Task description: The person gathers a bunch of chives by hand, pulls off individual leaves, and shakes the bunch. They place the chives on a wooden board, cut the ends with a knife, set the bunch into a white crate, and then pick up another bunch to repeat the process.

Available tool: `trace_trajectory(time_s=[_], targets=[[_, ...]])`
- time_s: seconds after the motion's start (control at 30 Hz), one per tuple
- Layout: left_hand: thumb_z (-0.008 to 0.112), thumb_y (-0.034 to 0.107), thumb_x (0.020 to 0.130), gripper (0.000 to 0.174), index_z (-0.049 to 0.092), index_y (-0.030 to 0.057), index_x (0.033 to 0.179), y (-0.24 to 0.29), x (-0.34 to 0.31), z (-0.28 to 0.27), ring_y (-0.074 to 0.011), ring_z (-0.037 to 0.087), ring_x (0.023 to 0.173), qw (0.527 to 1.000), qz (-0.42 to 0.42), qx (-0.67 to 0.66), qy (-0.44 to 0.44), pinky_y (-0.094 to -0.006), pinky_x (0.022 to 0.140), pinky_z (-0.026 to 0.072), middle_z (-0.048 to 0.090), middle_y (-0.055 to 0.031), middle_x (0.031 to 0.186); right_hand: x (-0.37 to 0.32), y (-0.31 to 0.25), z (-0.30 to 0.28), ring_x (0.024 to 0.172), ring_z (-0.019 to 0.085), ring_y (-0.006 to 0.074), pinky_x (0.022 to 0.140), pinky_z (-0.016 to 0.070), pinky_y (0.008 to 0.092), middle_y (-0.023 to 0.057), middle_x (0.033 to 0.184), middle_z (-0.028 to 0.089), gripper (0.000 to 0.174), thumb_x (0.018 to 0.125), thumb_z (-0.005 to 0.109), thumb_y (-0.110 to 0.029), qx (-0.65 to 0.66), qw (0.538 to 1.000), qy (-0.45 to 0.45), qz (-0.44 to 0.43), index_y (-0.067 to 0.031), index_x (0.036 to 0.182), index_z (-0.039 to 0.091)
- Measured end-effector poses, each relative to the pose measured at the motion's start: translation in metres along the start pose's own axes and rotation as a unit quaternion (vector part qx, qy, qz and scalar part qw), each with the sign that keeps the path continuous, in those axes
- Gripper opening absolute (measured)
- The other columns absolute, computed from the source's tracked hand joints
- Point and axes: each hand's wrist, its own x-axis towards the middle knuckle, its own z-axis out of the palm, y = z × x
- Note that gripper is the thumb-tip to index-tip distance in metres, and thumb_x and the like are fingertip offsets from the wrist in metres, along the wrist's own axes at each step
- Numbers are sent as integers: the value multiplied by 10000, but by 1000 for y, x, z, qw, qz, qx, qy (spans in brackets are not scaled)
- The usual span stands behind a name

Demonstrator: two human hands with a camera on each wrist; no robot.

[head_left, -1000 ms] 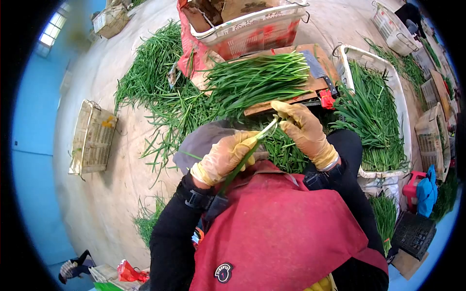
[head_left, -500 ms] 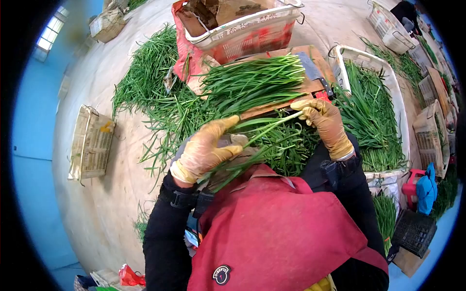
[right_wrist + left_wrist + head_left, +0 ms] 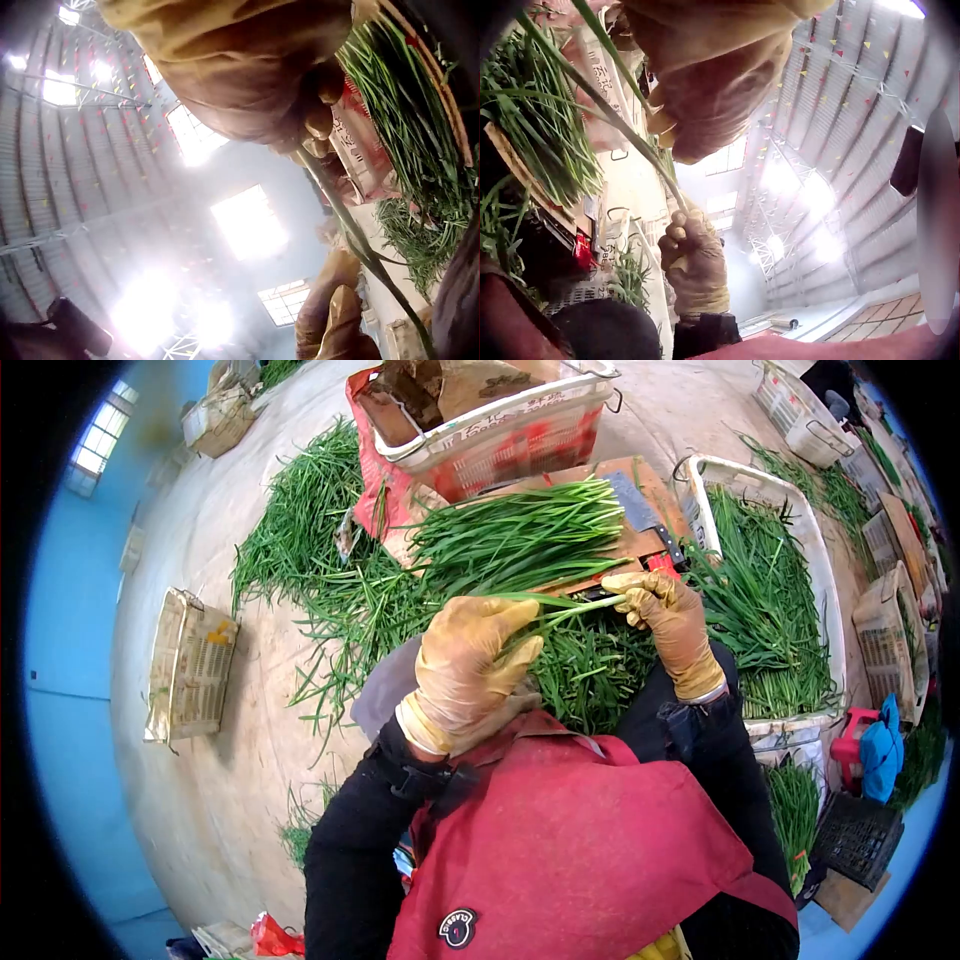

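Nearest is the person's red garment point(image 3: 590, 840), with a dark sleeve on either side of it. Just beyond, the gloved left hand point(image 3: 470, 670) is raised with its thumb and fingers spread apart beside the green blades of a single stalk point(image 3: 592, 605); whether any of them touches a blade I cannot tell. To its right, the gloved right hand point(image 3: 668, 625) pinches the stalk's pale end between bent fingers and thumb, so the stalk hangs in the air between the two hands, its blades running left.

Half a second ago the left hand was lower and further left, near the lap; it has since come up and in, closer to the right hand, which has kept its pinch. My reading is that this stalk is being worked through by hand and is not finished, since it has not joined the others.

Below and beyond the hands lie loose greens point(image 3: 600, 680). Further off, a low wooden worktop point(image 3: 660, 485) carries a neat pile of stalks point(image 3: 520, 535), pale ends to the right, with a broad knife point(image 3: 635, 505) beside those ends. Right of it stands a white crate point(image 3: 809, 535) full of greens; to the left a loose heap point(image 3: 300, 520) covers the floor. Beyond the worktop is a red-and-white crate point(image 3: 520, 455).
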Motion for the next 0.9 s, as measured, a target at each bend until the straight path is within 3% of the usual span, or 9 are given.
trace_trajectory(time_s=[0.07, 0.1, 0.23, 0.5, 0.6, 0.63, 0.77, 0.87, 0.9], targets=[[796, 120, 722, 486, 656, 84, 1187, 2, 10, 1, -317, 605, 1082, 999, 19, 10, 25, -394, 942, 481, 653, -132, 1167, 2, 3, -4, 656, 550, 36, 582, 407, 168, 37, 883, 710, 251, 978, 597, -188, 13, 1000, 6, 10, -7, 1128, 684], [815, 158, 697, 696, 548, 97, 1338, -4, 11, 2, -348, 529, 1223, 998, 23, 58, -3, -417, 1044, 409, 574, -140, 1320, 4, 7, -8, 655, 554, 41, 584, 413, 173, 42, 882, 710, 254, 977, 598, -183, 28, 999, 6, 21, -6, 1142, 677], [814, 201, 703, 919, 347, 104, 1489, -27, 21, 15, -372, 383, 1371, 984, -38, 128, -114, -458, 1123, 296, 437, -125, 1479, 24, 13, -14, 663, 561, 48, 592, 428, 178, 54, 901, 706, 256, 985, 574, -156, 69, 997, 15, 14, 18, 1151, 662], [752, 244, 781, 857, 321, 112, 1510, -79, 52, 17, -385, 350, 1382, 981, -92, 161, -58, -485, 1138, 246, 411, -147, 1487, 131, 61, -54, 685, 573, 64, 640, 485, 190, 44, 879, 700, 185, 961, 546, -44, 76, 993, 66, 56, 7, 1080, 678], [752, 234, 782, 848, 328, 112, 1506, -89, 56, 29, -385, 358, 1378, 981, -93, 148, -81, -484, 1135, 252, 413, -144, 1486, 187, 108, -76, 678, 575, 78, 620, 479, 213, 25, 845, 686, 164, 953, 567, -65, 6, 987, 65, 144, -23, 1051, 693], [755, 229, 780, 843, 336, 107, 1501, -92, 55, 35, -388, 361, 1376, 981, -102, 141, -87, -488, 1132, 256, 420, -143, 1480, 197, 111, -78, 650, 569, 93, 584, 466, 243, 5, 810, 668, 156, 937, 589, -74, -88, 981, 94, 146, -42, 1039, 702], [758, 245, 775, 832, 357, 124, 1494, -105, 52, 54, -389, 353, 1383, 977, -126, 120, -126, -504, 1129, 255, 440, -131, 1468, 242, 174, -98, 631, 568, 113, 599, 481, 291, 36, 721, 641, 163, 913, 613, -137, -161, 967, 94, 172, -66, 1016, 717], [753, 261, 777, 828, 360, 134, 1494, -107, 53, 65, -385, 353, 1383, 974, -127, 100, -157, -509, 1126, 257, 444, -125, 1467, 238, 147, -89, 646, 620, 217, 640, 503, 364, 110, 708, 655, 203, 909, 606, -208, -261, 936, 136, 194, -78, 1011, 725], [748, 270, 778, 825, 362, 125, 1492, -106, 53, 69, -383, 352, 1384, 974, -121, 99, -162, -503, 1123, 261, 440, -137, 1469, 240, 160, -94, 740, 652, 332, 701, 512, 432, 178, 794, 674, 255, 910, 578, -258, -367, 915, 135, 96, -66, 1008, 715]])
